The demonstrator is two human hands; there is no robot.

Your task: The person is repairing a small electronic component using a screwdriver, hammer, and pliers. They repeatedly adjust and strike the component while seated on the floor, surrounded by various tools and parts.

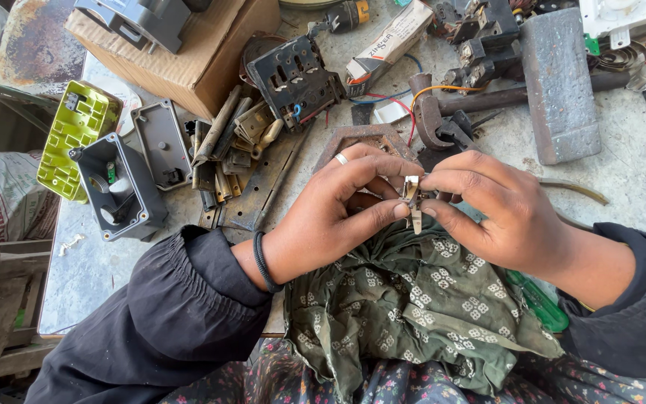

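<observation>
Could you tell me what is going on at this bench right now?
A person holds a small metal part between both hands, left hand and right hand, above a green patterned cloth on their lap. On the worn table lie a hammer, an open grey casing, a cardboard box and metal strips.

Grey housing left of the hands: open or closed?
Open. The grey housing lies cavity-up with inner parts showing; a flat grey cover lies apart beside it.
</observation>
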